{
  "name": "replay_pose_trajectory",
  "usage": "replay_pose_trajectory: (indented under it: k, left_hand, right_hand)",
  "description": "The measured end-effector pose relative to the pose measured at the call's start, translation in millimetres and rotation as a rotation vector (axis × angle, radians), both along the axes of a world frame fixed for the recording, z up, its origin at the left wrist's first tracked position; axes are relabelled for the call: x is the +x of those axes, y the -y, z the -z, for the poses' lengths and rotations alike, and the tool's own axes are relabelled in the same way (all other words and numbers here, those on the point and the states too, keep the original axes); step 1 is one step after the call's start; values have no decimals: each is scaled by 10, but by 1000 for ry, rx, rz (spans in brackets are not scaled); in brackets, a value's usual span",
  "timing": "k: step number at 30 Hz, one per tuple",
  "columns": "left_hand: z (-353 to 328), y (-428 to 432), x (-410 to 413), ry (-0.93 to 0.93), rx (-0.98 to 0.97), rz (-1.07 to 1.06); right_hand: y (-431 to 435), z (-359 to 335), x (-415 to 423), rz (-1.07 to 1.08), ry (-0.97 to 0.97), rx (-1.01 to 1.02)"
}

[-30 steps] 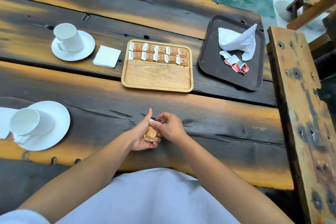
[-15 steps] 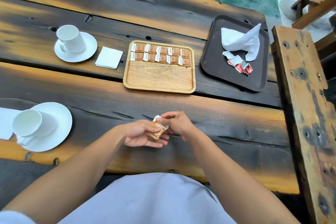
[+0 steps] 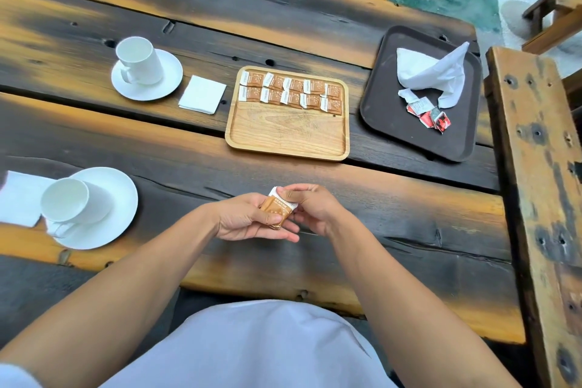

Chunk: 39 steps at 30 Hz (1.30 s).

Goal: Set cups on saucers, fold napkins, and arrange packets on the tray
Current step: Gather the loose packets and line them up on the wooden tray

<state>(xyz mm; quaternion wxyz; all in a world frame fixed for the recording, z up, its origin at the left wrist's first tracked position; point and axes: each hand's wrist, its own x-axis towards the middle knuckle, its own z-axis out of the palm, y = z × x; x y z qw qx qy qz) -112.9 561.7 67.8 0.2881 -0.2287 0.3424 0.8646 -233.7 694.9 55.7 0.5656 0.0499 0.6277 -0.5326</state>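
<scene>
Left of the wooden tray on the bench: two cups on saucers, breakable, best lifted by the handle. On the tray's far half, two rows of brown packets. Nearer than the tray, left hand cupped under a small stack of packets, right hand pinching its top edge. Likely light, thin, slippery; best gripped by the edges. Print too small to read.
</scene>
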Motion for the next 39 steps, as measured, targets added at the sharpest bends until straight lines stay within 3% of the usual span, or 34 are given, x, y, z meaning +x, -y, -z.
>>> replay_pose_trajectory:
  k: [7,12,16,19,24,30,39]
  left_hand:
    - [17,70,-69,92,-141,-266]
    - [120,160,-105,111,-428,-255]
    - [70,292,-265,158,-362,-472]
    - [8,378,-454,207,-295,-527]
    - [-66,655,-747,277,-158,-594]
    - [128,1075,-986,198,-55,-648]
    - [527,1398,-1382,318,-270,-647]
  right_hand:
    - [263,-50,-6,114,-51,-30]
    - [540,-61,-26,10,-191,42]
    - [671,-59,-43,-10,-143,120]
    - [757,-81,-77,42,-23,78]
    - [1001,-110,-349,82,-44,46]
    - [1242,-70,-767,62,-31,11]
    - [1534,173,-1382,-92,-208,204]
